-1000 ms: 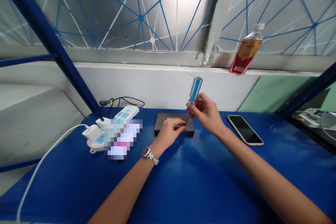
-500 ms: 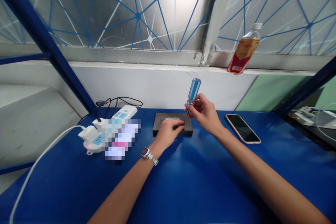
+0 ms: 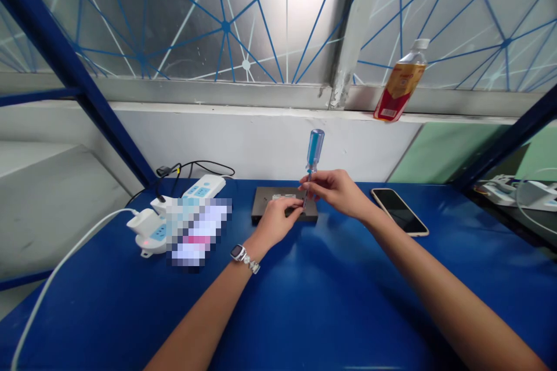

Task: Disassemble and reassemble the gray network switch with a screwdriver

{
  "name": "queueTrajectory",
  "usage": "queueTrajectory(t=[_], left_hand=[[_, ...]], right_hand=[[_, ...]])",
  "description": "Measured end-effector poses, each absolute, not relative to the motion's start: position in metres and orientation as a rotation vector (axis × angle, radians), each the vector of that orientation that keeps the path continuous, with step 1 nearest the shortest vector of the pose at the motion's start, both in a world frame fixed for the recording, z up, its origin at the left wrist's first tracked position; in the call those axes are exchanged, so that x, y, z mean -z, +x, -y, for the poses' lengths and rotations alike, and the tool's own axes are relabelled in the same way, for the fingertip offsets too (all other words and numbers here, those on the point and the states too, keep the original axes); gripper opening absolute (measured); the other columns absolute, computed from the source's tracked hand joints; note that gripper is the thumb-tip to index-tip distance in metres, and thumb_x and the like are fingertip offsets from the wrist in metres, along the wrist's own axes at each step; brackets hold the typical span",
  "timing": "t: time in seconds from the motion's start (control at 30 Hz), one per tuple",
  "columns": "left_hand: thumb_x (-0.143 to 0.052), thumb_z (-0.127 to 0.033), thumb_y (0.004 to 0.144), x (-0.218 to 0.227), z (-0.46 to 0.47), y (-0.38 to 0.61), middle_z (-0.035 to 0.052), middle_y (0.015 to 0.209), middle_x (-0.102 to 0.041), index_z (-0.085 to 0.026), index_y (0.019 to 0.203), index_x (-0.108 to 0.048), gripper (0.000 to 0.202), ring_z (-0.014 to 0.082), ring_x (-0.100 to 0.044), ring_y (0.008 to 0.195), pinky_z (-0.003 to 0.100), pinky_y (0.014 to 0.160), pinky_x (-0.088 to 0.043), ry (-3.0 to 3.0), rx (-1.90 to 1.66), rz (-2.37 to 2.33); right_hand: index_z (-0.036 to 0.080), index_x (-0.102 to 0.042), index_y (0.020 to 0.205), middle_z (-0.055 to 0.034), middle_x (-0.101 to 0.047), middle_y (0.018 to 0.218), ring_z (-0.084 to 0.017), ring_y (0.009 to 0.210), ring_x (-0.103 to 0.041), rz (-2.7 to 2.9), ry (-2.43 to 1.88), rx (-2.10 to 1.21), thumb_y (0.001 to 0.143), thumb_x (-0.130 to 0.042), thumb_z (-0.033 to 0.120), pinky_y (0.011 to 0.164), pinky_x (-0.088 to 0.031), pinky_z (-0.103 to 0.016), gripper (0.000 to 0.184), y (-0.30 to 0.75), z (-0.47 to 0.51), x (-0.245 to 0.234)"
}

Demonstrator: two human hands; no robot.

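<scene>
- Pinched between thumb and fingers, just below its handle, is a metal screwdriver with a clear-and-blue ribbed plastic handle (image 3: pixel 315 148); the right hand (image 3: pixel 337 192) closes on it. I judge this low hold favours fine guidance of the tip over force.
- The screwdriver stands nearly upright, its handle leaning slightly right, its shaft running down to the right part of a flat, dark grey rectangular box (image 3: pixel 263 198). From my remote view the fingers hide whether the tip meets the surface.
- The left hand (image 3: pixel 277 221) reaches over the box, fingertips gathered beside the shaft's lower end, probably to steady it. I cannot tell whether they grip anything.
- The box lies flat on the glossy blue tabletop (image 3: pixel 304 301), near its rear edge and centred before the body, which I take to suit both arms' reach.
- A black-screened smartphone in a pale case (image 3: pixel 400 213) lies to the right, and a white power strip with light-blue sockets (image 3: pixel 208 188) to the left, both apart from the box, presumably leaving room to work.
</scene>
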State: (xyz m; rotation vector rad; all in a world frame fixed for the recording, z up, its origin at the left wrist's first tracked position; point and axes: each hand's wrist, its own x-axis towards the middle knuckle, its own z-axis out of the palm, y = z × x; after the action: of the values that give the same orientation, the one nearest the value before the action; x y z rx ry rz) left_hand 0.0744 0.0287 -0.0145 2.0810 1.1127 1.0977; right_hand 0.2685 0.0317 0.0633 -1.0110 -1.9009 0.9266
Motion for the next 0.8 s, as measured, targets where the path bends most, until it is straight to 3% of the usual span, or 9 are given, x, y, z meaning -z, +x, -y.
queueTrajectory(t=[0.13, 0.33, 0.4, 0.53, 0.6, 0.8], left_hand=[[-0.071, -0.030, 0.089, 0.014, -0.025, 0.080, 0.0063, 0.106, -0.078, -0.021, 0.109, -0.073, 0.022, 0.0228, -0.073, 0.100, 0.036, 0.091, -0.056, 2.038, -1.166, -1.139], [-0.072, -0.029, 0.088, 0.016, -0.029, 0.088, 0.0030, 0.087, -0.078, -0.020, 0.087, -0.072, 0.009, 0.0195, -0.073, 0.080, 0.031, 0.077, -0.057, 1.941, -1.227, -1.160], [-0.070, -0.028, 0.089, 0.016, -0.030, 0.088, 0.0032, 0.086, -0.078, -0.020, 0.087, -0.074, 0.009, 0.0198, -0.073, 0.079, 0.031, 0.076, -0.057, 1.929, -1.220, -1.136], [-0.067, -0.027, 0.092, 0.012, -0.030, 0.084, 0.0041, 0.094, -0.081, -0.021, 0.095, -0.078, 0.014, 0.0229, -0.075, 0.089, 0.033, 0.084, -0.056, 1.980, -1.176, -1.098], [-0.064, -0.026, 0.093, 0.010, -0.028, 0.082, 0.0037, 0.098, -0.081, -0.022, 0.097, -0.079, 0.015, 0.0236, -0.074, 0.093, 0.034, 0.087, -0.055, 2.025, -1.141, -1.088], [-0.066, -0.025, 0.092, 0.009, -0.026, 0.081, 0.0061, 0.111, -0.078, -0.022, 0.111, -0.074, 0.021, 0.0234, -0.072, 0.104, 0.036, 0.094, -0.055, 2.038, -1.145, -1.089]], right_hand=[[0.018, -0.070, 0.079, -0.0033, -0.072, 0.074, -0.015, 0.064, -0.065, 1.827, -1.035, -0.803, 0.088, -0.071, 0.041, 0.064, -0.052, -0.029, 0.025, 0.263, -0.034, -0.056], [0.019, -0.063, 0.069, -0.0016, -0.067, 0.061, -0.015, 0.058, -0.060, 1.752, -1.130, -0.632, 0.084, -0.076, 0.045, 0.056, -0.045, -0.028, 0.033, 0.255, -0.034, -0.054], [0.018, -0.068, 0.077, -0.0030, -0.070, 0.067, -0.017, 0.062, -0.064, 1.795, -1.132, -0.636, 0.083, -0.076, 0.046, 0.058, -0.048, -0.029, 0.030, 0.256, -0.033, -0.056], [0.019, -0.071, 0.113, -0.0083, -0.078, 0.104, -0.019, 0.076, -0.073, 1.989, -1.015, -0.807, 0.092, -0.065, 0.038, 0.072, -0.057, -0.033, 0.029, 0.264, -0.032, -0.063], [0.018, -0.071, 0.113, -0.0086, -0.077, 0.108, -0.019, 0.080, -0.074, 2.039, -0.956, -0.889, 0.095, -0.059, 0.033, 0.077, -0.058, -0.034, 0.026, 0.269, -0.031, -0.067], [0.018, -0.072, 0.087, -0.0028, -0.075, 0.077, -0.016, 0.069, -0.070, 2.005, -0.991, -0.821, 0.093, -0.062, 0.032, 0.070, -0.054, -0.029, 0.018, 0.268, -0.029, -0.070]])
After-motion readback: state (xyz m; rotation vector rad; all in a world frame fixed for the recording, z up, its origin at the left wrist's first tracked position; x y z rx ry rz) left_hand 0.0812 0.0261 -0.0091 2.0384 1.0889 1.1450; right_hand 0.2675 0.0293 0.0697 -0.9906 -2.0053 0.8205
